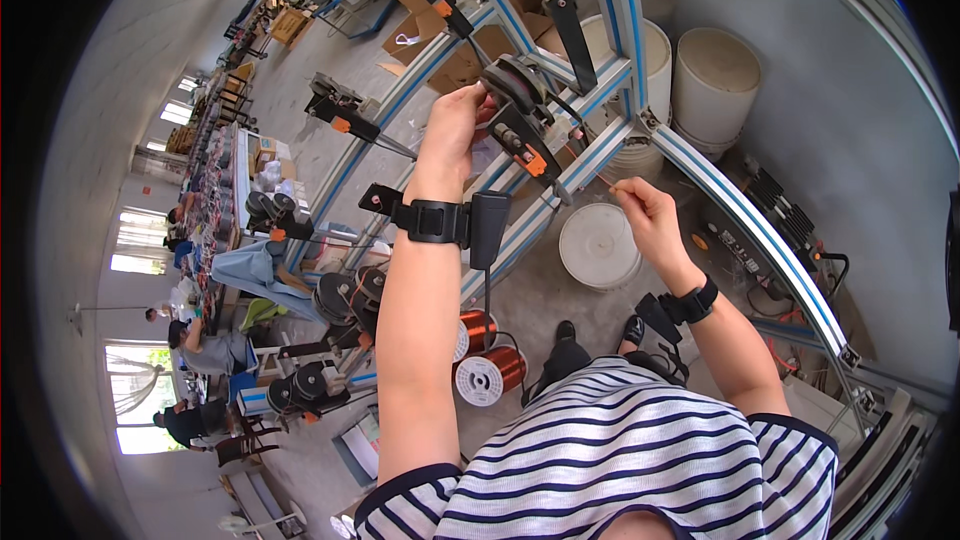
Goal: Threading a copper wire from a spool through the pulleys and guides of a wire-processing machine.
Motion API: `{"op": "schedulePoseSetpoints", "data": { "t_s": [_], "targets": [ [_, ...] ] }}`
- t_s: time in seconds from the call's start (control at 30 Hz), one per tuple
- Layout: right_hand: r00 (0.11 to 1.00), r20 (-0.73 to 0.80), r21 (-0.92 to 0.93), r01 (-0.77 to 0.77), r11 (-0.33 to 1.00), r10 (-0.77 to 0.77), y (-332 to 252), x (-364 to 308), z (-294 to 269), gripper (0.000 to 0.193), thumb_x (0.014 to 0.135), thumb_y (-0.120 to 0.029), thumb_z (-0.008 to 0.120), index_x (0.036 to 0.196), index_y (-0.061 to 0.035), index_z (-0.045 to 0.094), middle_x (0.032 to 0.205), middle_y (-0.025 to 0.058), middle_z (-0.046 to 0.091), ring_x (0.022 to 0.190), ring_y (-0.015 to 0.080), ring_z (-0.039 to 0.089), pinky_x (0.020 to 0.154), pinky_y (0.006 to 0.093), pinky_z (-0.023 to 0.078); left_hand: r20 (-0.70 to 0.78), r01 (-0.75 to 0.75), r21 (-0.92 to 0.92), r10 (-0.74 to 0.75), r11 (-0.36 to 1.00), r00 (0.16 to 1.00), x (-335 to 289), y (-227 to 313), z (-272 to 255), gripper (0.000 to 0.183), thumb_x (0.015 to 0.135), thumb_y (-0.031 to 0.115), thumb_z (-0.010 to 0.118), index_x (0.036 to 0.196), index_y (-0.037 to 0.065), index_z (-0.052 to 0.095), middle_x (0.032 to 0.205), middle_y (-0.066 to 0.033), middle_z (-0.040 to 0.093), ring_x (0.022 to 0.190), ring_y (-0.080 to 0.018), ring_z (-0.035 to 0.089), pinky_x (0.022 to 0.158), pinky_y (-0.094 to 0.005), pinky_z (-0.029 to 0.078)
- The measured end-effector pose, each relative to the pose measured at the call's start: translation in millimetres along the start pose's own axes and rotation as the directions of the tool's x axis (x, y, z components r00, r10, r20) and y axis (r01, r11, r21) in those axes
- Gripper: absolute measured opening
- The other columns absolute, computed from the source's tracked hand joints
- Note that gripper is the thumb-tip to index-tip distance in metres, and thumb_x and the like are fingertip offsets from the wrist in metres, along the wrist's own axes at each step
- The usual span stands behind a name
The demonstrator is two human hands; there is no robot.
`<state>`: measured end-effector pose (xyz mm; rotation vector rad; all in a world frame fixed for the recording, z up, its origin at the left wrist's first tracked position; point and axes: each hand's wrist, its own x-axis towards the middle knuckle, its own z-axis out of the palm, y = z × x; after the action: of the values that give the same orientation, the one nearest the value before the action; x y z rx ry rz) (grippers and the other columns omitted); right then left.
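Note:
My left hand (457, 125) is raised to a black grooved pulley wheel (513, 87) on the metal frame. Its fingers are curled at the wheel's near left edge, partly hidden there. Just below the wheel sits a black tensioner bracket with an orange part (533, 158). Off to the right, my right hand (650, 215) is closed in a pinch, thumb against forefinger. A thin wire shows faintly at those fingertips, stretching toward the bracket. Both my wrists wear black straps carrying small devices.
The aluminium frame (745, 197) with blue strips surrounds the work. Below stand a white lidded bucket (600, 246) and copper wire spools (480, 381). Further pulley units (340, 112) line the left. White drums (715, 85) stand behind; people work far left.

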<state>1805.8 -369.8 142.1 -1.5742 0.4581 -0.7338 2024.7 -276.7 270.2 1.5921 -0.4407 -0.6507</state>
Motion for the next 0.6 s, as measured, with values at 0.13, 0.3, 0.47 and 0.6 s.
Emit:
{"op": "schedulePoseSetpoints", "data": {
  "t_s": [0.13, 0.3, 0.47, 0.6],
  "targets": [
    [0.997, -0.037, -0.024, 0.071, 0.997, -0.072, -24, 29, 24, 0.01, 0.084, -0.007, 0.055, 0.086, 0.0019, 0.058, 0.061, 0.008, 0.053, 0.055, 0.0118, 0.045, 0.053, 0.0261, 0.039, 0.013, 0.047, -0.033, -0.047, 0.998, 0.999, 4, 3, 3, 0.018, 0.086, 0.026, 0.053, 0.076, 0.014, 0.061, 0.072, 0.0045, 0.058, 0.063, -0.0065, 0.049, 0.06, -0.0235, 0.035],
    [0.996, -0.074, -0.089, 0.047, 0.995, -0.054, -54, 69, 53, 0.013, 0.084, -0.011, 0.055, 0.086, 0.0021, 0.055, 0.068, 0.0122, 0.057, 0.058, 0.0197, 0.05, 0.057, 0.0288, 0.041, 0.027, 0.066, -0.107, -0.063, 0.992, 0.998, 12, 18, 11, 0.013, 0.083, 0.023, 0.058, 0.079, 0.012, 0.065, 0.069, 0.0055, 0.059, 0.063, -0.0066, 0.05, 0.061, -0.0241, 0.038],
    [0.968, -0.029, -0.253, 0.233, 0.939, -0.248, -58, 75, 39, 0.014, 0.079, -0.01, 0.057, 0.088, -0.0001, 0.057, 0.08, 0.0135, 0.059, 0.079, 0.0271, 0.056, 0.07, 0.0336, 0.044, -0.123, -0.359, 0.118, 0.373, 0.926, 0.92, 8, 61, -2, 0.012, 0.083, 0.015, 0.06, 0.087, 0.006, 0.066, 0.077, -0.0004, 0.063, 0.065, -0.0044, 0.05, 0.058, -0.0168, 0.038],
    [0.91, -0.106, -0.058, 0.397, 0.916, -0.401, -114, 100, -12, 0.014, 0.08, -0.012, 0.061, 0.085, 0.0004, 0.063, 0.067, 0.0048, 0.056, 0.059, 0.0105, 0.049, 0.055, 0.025, 0.041, -0.03, -0.745, 0.249, 0.774, 0.619, 0.633, -38, 167, 2, 0.012, 0.083, 0.008, 0.058, 0.091, 0.002, 0.065, 0.076, -0.0016, 0.064, 0.065, -0.005, 0.054, 0.058, -0.0181, 0.041]
  ]
}}
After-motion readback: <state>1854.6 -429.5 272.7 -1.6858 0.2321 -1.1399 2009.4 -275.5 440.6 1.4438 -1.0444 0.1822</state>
